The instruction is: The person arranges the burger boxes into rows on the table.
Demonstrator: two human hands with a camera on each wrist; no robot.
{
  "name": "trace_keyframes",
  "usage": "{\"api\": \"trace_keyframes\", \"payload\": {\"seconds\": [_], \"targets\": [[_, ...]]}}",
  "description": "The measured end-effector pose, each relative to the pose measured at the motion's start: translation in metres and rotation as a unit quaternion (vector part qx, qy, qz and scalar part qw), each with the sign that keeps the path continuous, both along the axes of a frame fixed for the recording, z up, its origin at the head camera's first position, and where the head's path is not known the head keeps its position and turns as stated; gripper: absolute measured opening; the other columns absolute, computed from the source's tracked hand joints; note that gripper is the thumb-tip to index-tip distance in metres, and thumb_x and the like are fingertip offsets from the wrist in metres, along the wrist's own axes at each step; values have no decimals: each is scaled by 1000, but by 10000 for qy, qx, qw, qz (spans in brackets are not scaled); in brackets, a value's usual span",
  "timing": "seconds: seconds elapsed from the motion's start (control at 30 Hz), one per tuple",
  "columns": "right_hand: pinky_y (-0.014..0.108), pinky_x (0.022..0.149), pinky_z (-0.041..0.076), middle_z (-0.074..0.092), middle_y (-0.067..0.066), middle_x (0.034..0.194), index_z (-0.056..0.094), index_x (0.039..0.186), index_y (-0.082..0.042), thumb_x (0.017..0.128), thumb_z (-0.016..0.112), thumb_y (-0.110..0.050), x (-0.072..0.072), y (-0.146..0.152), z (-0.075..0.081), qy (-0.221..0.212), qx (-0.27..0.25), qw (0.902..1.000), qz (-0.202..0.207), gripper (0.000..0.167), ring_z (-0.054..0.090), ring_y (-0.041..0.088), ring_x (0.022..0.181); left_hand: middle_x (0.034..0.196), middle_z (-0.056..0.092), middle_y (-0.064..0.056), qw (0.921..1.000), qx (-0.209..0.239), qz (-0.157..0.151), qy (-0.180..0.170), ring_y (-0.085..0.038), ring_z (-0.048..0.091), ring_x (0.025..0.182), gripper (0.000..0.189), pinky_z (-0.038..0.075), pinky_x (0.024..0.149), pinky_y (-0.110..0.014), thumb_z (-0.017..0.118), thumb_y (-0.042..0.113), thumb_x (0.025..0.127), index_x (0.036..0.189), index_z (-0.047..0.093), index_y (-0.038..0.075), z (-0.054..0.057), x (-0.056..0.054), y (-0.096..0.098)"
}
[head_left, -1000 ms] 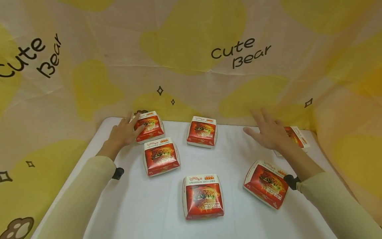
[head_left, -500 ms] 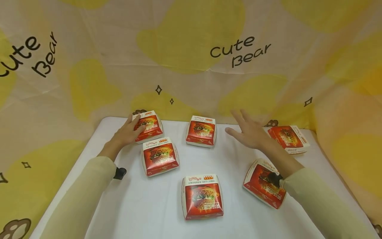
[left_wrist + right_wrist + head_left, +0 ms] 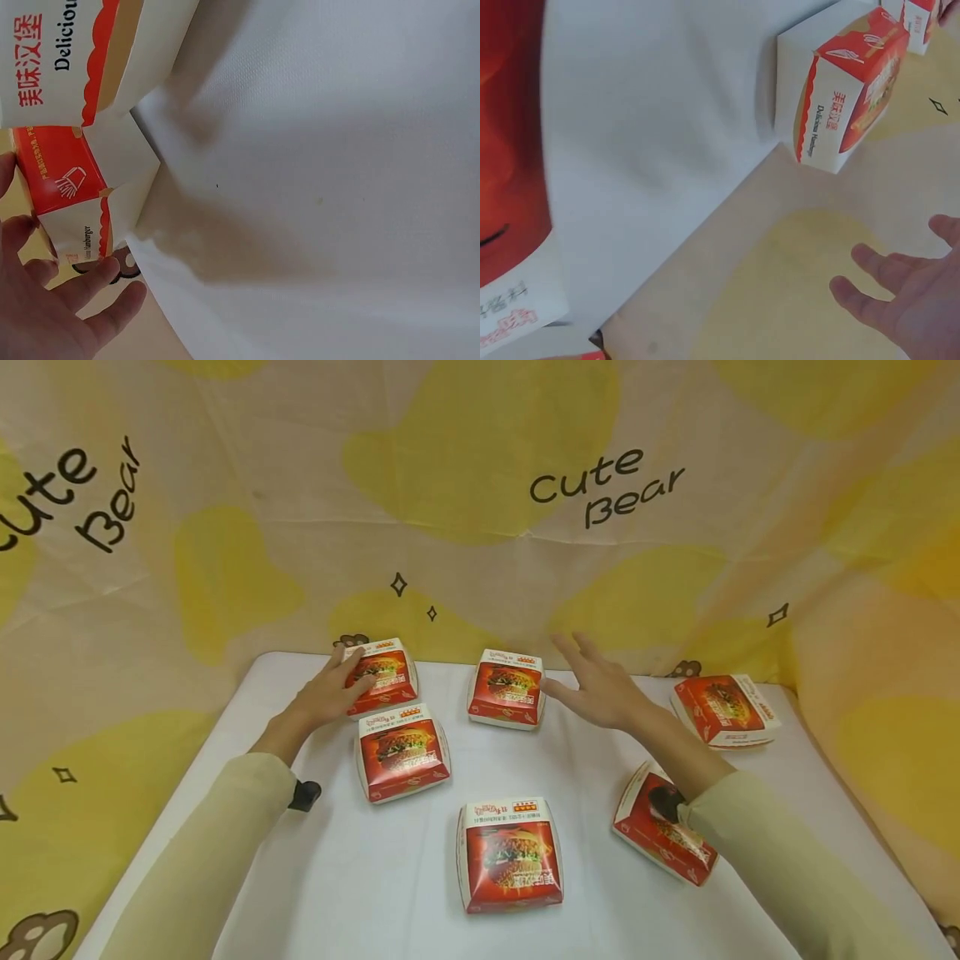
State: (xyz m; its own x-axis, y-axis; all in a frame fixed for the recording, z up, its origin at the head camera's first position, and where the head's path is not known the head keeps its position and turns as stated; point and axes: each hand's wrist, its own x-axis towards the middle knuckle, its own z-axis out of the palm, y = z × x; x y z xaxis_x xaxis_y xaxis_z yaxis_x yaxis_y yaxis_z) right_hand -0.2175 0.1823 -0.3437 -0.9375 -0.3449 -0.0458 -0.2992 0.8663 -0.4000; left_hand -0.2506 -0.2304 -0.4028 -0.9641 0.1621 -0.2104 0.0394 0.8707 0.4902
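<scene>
- Left burger box (image 3: 388, 670), near 10 o'clock on the worktop (image 3: 322, 877): nudged toward 3 o'clock; left hand (image 3: 326, 693) spread against it, grip unclasped.
- Right hand (image 3: 600, 689): swung toward middle burger box (image 3: 504, 685) at 12 o'clock, grip splayed, empty; work now likely spans both.

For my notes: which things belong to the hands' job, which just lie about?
Likely in use:
back left box, at left hand
back middle box, near right hand

Likely lying about:
front left box
front middle box
front right box
back right box
</scene>
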Motion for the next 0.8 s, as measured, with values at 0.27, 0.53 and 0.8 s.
{"api": "trace_keyframes", "payload": {"seconds": [0.27, 0.53, 0.8], "targets": [[77, 103, 26, 11, 24, 163, 16, 161, -21, 99, 49, -53, -1, -14, -1, -100, -58, 9997, 216, 77, 34, 56, 136, 165, -11, -18, 9998, 68, -193, -7, -52, 5, 147, 77, 18, 110, -72, 39, 53, 103, 161, 8, 13, 1, 2, 6], [76, 100, 31, 12, 23, 163, 20, 159, -23, 99, 51, -51, -3, -23, -3, -150, -232, 9990, 358, 74, 37, 58, 133, 165, -10, -18, 9995, 32, -324, -20, -53, 5, 146, 78, 16, 109, -74, 40, 55, 102, 161, 9, 15, 2, 7, 6], [68, 100, 39, 23, 15, 161, 22, 159, -27, 97, 56, -49, -4, -38, -7, -194, -440, 9970, 603, 74, 45, 46, 132, 165, -11, -17, 9991, 31, -418, -26, -54, 5, 146, 78, 17, 107, -76, 41, 55, 102, 161, 9, 16, -2, 9, 6]]}}
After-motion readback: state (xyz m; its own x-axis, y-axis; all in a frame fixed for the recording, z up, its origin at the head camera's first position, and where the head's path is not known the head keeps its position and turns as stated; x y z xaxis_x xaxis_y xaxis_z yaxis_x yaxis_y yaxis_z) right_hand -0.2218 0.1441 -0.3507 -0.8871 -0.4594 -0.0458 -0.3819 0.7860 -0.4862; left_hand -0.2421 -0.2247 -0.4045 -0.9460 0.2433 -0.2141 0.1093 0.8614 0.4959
